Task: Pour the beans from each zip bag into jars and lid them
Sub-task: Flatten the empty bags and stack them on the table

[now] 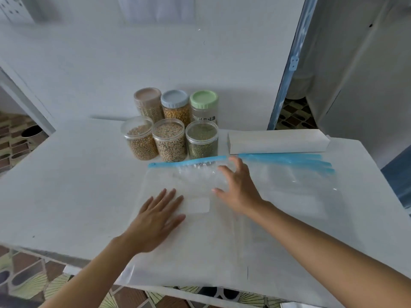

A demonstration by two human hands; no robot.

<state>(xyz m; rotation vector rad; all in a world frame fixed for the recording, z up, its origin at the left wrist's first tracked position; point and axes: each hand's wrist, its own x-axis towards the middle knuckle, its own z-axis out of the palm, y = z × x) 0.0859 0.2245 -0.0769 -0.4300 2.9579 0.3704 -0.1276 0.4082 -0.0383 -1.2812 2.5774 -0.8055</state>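
The empty bag (189, 241) lies flat on the tabletop (66, 185). The left grip (155, 218) rests flat on the bag's left part, fingers straight. The right grip (238, 187), fingers spread wide and holding nothing, is at the bag's upper right, just below its blue zip (189, 162). Six jars (170, 138) stand just beyond the bag, the back three lidded. More bags (300, 196) lie to its right.

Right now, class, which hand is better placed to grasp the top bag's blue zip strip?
Likely the right hand: it reaches up to the blue zip strip, while the left hand lies flat farther down the zip bag.
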